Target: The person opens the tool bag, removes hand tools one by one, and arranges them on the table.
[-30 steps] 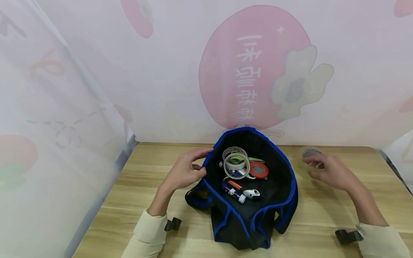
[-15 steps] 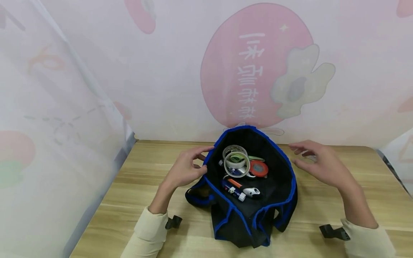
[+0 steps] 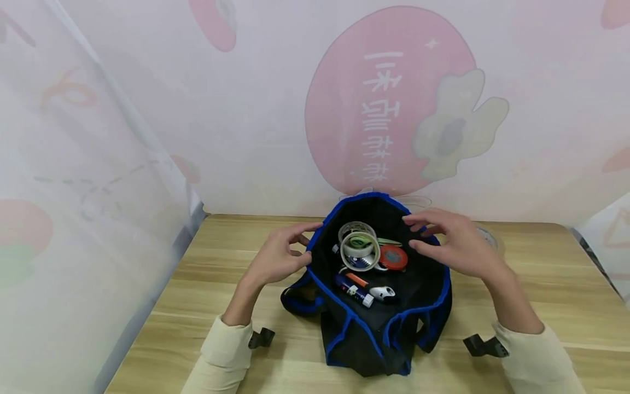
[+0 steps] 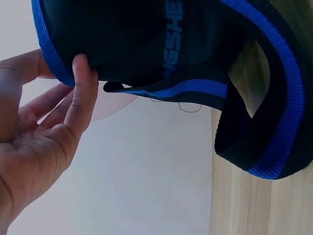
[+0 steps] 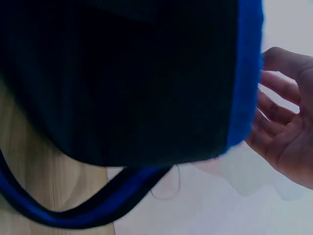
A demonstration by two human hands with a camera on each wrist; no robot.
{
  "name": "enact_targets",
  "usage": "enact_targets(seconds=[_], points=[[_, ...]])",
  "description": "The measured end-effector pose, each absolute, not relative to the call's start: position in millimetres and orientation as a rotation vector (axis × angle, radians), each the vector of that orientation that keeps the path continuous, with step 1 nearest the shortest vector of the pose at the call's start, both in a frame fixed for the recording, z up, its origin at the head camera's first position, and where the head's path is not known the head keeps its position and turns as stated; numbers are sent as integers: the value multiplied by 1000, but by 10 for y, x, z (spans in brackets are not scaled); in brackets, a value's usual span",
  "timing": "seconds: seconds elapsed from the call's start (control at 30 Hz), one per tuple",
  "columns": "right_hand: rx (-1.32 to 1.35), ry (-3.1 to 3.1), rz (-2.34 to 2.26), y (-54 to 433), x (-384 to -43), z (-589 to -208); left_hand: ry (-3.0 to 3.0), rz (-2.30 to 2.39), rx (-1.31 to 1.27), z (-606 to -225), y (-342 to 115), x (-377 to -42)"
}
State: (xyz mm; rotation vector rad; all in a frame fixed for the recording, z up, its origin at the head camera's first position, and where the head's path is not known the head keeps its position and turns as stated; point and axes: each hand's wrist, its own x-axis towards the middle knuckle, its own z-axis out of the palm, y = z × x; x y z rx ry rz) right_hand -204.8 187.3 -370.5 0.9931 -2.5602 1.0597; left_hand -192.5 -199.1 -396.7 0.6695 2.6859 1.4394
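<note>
A black tool bag (image 3: 379, 345) with blue trim stands wide-mouthed on the table. My left hand (image 3: 281, 256) pinches its left rim; in the left wrist view, fingers of that hand (image 4: 58, 112) lie on both sides of the blue edging (image 4: 46, 54). Over the right rim hovers my right hand (image 3: 455, 243), fingers spread and holding nothing. In the right wrist view this hand (image 5: 291, 120) is partly hidden behind the blue edging (image 5: 247, 73). Inside the bag lie tape rolls (image 3: 360, 262), a red round object (image 3: 394, 257), an orange-and-grey utility knife (image 3: 381, 293) and a dark blue glue stick (image 3: 351, 289).
Behind my right hand, a clear tape roll (image 3: 487, 238) lies on the wooden table (image 3: 551, 284), partly hidden. A strap loop (image 3: 297, 298) sticks out at the bag's left. A printed curtain (image 3: 246, 137) hangs along the table's back edge.
My right hand has left the clear tape roll at the right and moved left, over the bag's right rim. The left hand keeps its hold on the left rim.
</note>
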Motion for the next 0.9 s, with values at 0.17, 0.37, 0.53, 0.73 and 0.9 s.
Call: enact_targets(seconds=[0.17, 0.37, 0.53, 0.73, 0.9], points=[[1074, -2653, 1100, 1705, -2204, -3710, 2680, 1452, 679, -3971, -1994, -1924], [1100, -2760, 1122, 1555, -2355, -3738, 2665, 1480, 720, -3977, -1957, -1923], [1095, -2788, 1127, 1487, -2440, -3815, 2658, 1481, 744, -3982, -1935, -1922], [1141, -2807, 1120, 1395, -2538, -3934, 2666, 1466, 745, -3991, -1935, -1916], [1151, -2850, 1086, 1308, -2609, -4035, 2656, 1466, 746, -3998, -1944, -1912]])
